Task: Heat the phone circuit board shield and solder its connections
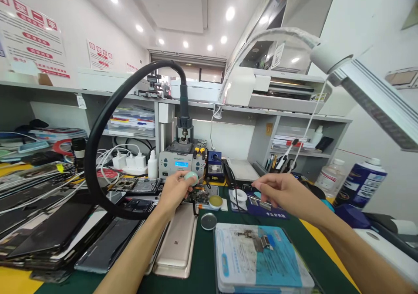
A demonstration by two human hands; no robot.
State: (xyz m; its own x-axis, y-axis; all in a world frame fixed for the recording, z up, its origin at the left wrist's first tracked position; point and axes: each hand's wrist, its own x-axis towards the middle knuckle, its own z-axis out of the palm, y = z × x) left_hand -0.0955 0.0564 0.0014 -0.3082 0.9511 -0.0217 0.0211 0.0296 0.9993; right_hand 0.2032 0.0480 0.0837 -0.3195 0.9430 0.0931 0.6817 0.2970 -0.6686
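Note:
My left hand (176, 189) is closed around a small, round, pale green object (191, 179) in front of the hot air station; its kind is not clear. My right hand (277, 188) is off to the right, thumb and fingertips pinched together above a dark blue mat (274, 212); what they pinch, if anything, is too small to make out. Between the hands stand an open tin of yellowish paste (216, 201) and a white spool (239, 195). A round metal lid (208, 221) lies nearer to me on the green mat.
A hot air station (178, 161) with a thick black hose (94, 133) arching on the left stands behind. Phones and phone parts (62, 224) pile up at left, beside a gold phone (176, 237). In front lies a blue-and-white box (257, 259); a lamp (372, 93) hangs at right.

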